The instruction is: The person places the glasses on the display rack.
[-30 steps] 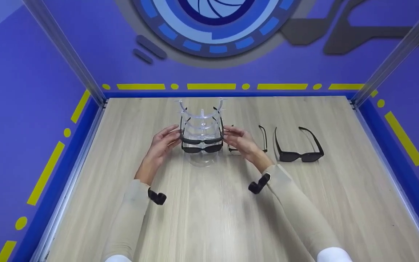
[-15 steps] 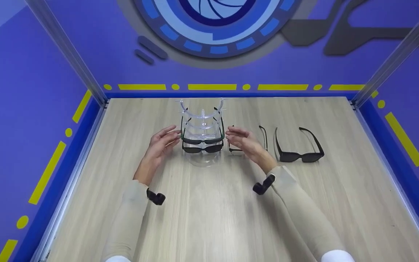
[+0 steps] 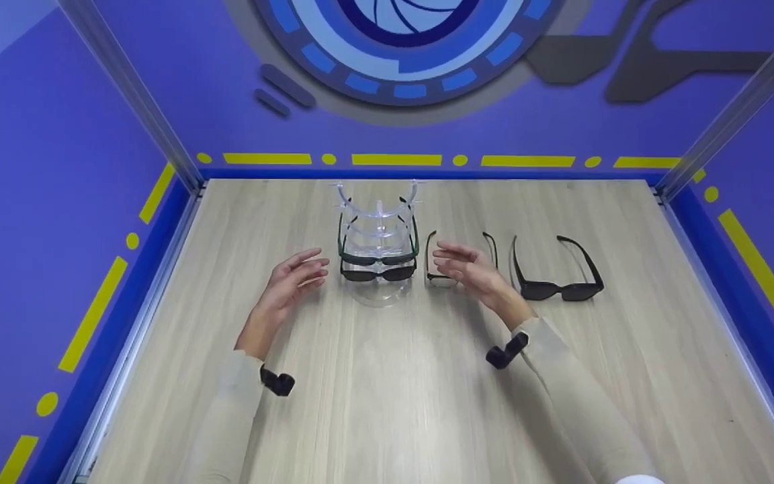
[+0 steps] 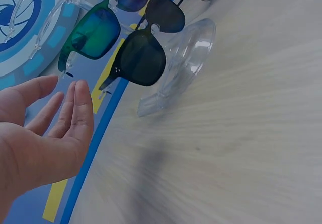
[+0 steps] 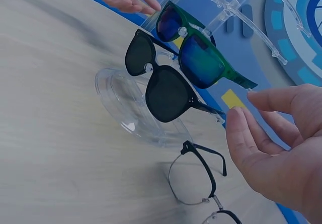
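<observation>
A clear plastic glasses stand point(image 3: 380, 214) bears two pairs of sunglasses. The upper pair, green-framed sunglasses point(image 5: 202, 58) with blue-green mirrored lenses, sits just above the black sunglasses point(image 5: 168, 90) with dark lenses. To the left of the stand my left hand point(image 3: 291, 279) is held with fingers extended and nothing in them, apart from the frames. On the other side my right hand point(image 3: 474, 272) hangs over the eyeglasses point(image 3: 441, 279) with clear lenses and dark upper rims, partly covering them. Its fingers are loosely bent and hold nothing.
Another pair of black sunglasses point(image 3: 562, 290) lies on the wooden table point(image 3: 387, 390) at the right, temples unfolded and pointing back. The stand's round clear base point(image 4: 196, 48) rests on the table. Blue-purple walls point(image 3: 118, 134) enclose the table at the back and sides.
Both hands have drawn away from the green-framed sunglasses, the left one toward the left and the right one toward the right. The sunglasses stay on the stand.
</observation>
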